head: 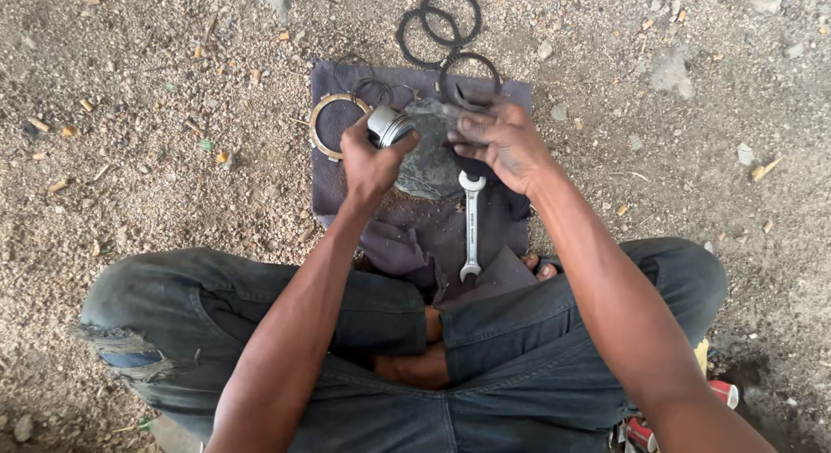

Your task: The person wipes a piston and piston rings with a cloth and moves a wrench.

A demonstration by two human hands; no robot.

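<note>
I sit cross-legged on the dirt over a purple-grey cloth [338, 189]. My left hand [368, 163] grips a small silver piston [388, 126], held above the cloth. My right hand [502, 141] hovers just to the right of it, grease-stained, fingers curled around a thin dark ring [472, 77] whose arc rises above the fingers. A silver double-ended wrench [471, 226] lies on the cloth below my right hand.
A brass-coloured ring [322, 115] and thin wire rings [374, 89] lie on the cloth's far left. Two dark rings [437, 22] rest on the dirt beyond it. Pebbles and wood chips cover the ground. A red and yellow object [718, 388] sits by my right thigh.
</note>
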